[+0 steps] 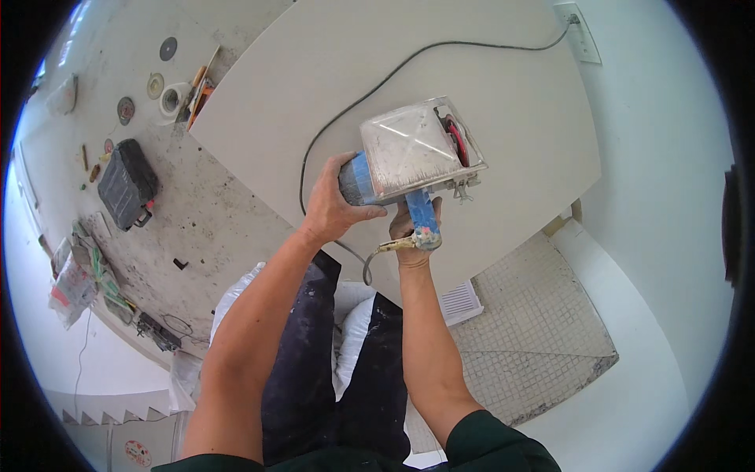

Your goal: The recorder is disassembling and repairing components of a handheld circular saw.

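Observation:
My left hand (330, 200) wraps round the dark motor end of a handheld power cutter (405, 145), where blue tape circles its body. My right hand (413, 228) is closed on the cutter's blue-taped handle; some of its fingers are hidden behind it. A boxy, scuffed pale metal cover faces up on the tool, and part of a red disc shows through its open side. From the handle a dark cord (393, 72) loops over the large beige slab (519, 118) beneath the cutter. Its far end sits in a wall socket (580, 31).
Left of the slab, the dusty floor holds a black tool case (128, 185), several discs, a roll of tape (170, 100) and plastic bags (75, 279). White sacks (352, 338) lie by my legs. A white grate (462, 304) and mosaic tiles (535, 330) are at right, beside a white wall.

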A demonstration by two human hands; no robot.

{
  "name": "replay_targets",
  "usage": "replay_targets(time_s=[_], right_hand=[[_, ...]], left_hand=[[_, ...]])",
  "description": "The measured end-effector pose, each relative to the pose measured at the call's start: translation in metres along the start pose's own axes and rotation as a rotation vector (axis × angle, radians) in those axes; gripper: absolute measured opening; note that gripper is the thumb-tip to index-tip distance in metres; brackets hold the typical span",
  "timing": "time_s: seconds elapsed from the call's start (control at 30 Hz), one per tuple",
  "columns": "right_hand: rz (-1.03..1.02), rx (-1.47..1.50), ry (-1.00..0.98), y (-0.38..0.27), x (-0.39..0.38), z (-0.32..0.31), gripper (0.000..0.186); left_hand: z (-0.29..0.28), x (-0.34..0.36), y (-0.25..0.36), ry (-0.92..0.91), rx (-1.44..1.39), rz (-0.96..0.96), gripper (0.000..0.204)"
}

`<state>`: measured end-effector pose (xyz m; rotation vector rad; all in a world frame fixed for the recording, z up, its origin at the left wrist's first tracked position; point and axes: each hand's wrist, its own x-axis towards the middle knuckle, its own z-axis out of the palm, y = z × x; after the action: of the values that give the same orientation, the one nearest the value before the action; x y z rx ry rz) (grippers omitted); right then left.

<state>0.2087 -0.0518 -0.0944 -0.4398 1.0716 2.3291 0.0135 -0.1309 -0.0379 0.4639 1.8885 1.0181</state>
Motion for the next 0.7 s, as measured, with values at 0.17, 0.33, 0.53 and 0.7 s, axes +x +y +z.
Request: replay_targets(time_s=[0.17, 0.33, 0.53, 0.7], right_hand=[[0.034, 0.071, -0.082, -0.002, 0.008, -0.003, 0.062], [-0.099, 0.064, 0.062, 0.008, 0.015, -0.005, 0.058], [-0.068, 0.032, -0.096, -0.001, 0.013, -0.023, 0.062], [-0.056, 0.079, -0.040, -0.005, 0.012, -0.019, 0.062]], left_hand=[[0.005, 0.009, -0.003, -0.008, 0.034, -0.007, 0.103], [0.000, 0.015, -0.008, -0.019, 0.101, 0.041, 0.103], [0.003, 0.018, -0.010, -0.065, 0.117, 0.034, 0.102], [0.007, 0.019, -0.011, -0.063, 0.134, 0.010, 0.097]])
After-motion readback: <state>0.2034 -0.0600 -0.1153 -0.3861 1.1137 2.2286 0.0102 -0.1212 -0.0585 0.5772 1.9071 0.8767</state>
